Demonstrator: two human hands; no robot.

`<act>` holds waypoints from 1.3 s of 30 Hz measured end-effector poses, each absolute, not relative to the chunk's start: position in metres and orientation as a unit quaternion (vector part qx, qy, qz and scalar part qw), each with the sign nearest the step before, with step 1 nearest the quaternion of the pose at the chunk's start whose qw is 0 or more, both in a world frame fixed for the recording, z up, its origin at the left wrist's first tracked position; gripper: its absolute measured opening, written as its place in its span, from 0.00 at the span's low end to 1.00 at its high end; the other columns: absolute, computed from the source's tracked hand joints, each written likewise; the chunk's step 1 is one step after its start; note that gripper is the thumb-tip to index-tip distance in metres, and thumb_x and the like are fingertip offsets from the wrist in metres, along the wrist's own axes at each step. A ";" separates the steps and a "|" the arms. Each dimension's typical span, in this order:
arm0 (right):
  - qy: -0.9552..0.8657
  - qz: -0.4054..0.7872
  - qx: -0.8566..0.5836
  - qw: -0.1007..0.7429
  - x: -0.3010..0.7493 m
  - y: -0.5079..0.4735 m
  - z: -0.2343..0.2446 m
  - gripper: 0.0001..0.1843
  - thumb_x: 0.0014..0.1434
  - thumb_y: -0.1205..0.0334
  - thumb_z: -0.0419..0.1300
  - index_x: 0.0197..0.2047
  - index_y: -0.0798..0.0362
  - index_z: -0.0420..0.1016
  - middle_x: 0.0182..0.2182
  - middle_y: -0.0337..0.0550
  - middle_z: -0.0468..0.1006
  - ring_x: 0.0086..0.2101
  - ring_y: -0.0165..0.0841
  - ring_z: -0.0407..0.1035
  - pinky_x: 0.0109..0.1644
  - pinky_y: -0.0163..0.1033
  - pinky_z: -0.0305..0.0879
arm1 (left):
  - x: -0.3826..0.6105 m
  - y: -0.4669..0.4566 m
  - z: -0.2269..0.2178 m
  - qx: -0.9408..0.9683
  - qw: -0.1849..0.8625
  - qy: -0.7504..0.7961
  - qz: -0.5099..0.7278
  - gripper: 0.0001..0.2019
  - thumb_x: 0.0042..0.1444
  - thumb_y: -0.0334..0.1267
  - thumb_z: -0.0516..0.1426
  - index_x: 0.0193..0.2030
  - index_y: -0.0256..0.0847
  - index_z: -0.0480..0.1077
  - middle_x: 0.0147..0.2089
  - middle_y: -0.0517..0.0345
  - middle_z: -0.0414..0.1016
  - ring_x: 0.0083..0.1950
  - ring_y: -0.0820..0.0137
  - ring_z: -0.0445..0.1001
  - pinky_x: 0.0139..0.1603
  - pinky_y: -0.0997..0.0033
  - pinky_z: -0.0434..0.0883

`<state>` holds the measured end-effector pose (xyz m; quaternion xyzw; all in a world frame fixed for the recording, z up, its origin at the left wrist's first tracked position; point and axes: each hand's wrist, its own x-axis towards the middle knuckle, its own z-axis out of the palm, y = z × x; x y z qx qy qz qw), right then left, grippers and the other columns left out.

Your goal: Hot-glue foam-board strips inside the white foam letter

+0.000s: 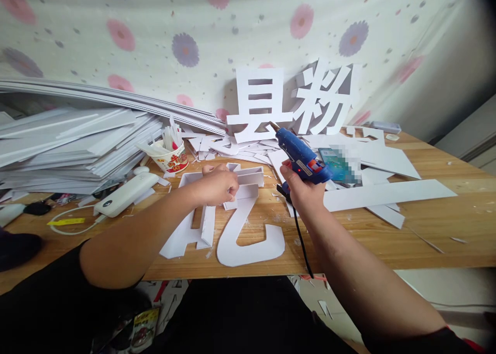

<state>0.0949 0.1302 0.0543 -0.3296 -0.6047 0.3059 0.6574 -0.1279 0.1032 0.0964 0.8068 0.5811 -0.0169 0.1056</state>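
My right hand (301, 187) is closed round the grip of a blue hot glue gun (300, 154), raised above the table with its nozzle pointing up and left; its black cord hangs over the table's front edge. My left hand (217, 184) is closed, pinching a narrow white strip (248, 188) against a flat white cut-out character (236, 225) lying on the wooden table (349, 240). Thin white walls stand glued along parts of that character's outline.
Two finished white characters (259, 103) lean on the flowered cloth at the back. A tall stack of white strips and sheets (70, 137) fills the left. A paper cup (170, 157), a white power bank (126, 194), a phone (337, 165) and white offcuts lie about.
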 end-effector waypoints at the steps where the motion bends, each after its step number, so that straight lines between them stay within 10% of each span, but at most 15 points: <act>1: -0.605 0.306 -0.330 0.657 0.095 0.130 0.054 0.14 0.53 0.50 0.66 0.34 0.51 0.74 0.30 0.41 0.75 0.32 0.37 0.71 0.33 0.42 0.68 | -0.128 0.103 0.096 0.806 0.107 0.582 -0.016 0.07 0.46 0.32 0.61 0.20 0.39 0.70 0.40 0.60 0.78 0.55 0.58 0.63 0.46 0.60 0.49; 39: -0.616 0.270 -0.361 0.646 0.093 0.135 0.048 0.14 0.53 0.48 0.65 0.32 0.50 0.73 0.29 0.40 0.75 0.31 0.37 0.71 0.35 0.43 0.69 | -0.124 0.095 0.100 0.813 0.086 0.576 -0.011 0.08 0.45 0.27 0.57 0.18 0.38 0.66 0.35 0.59 0.77 0.55 0.56 0.63 0.48 0.57 0.50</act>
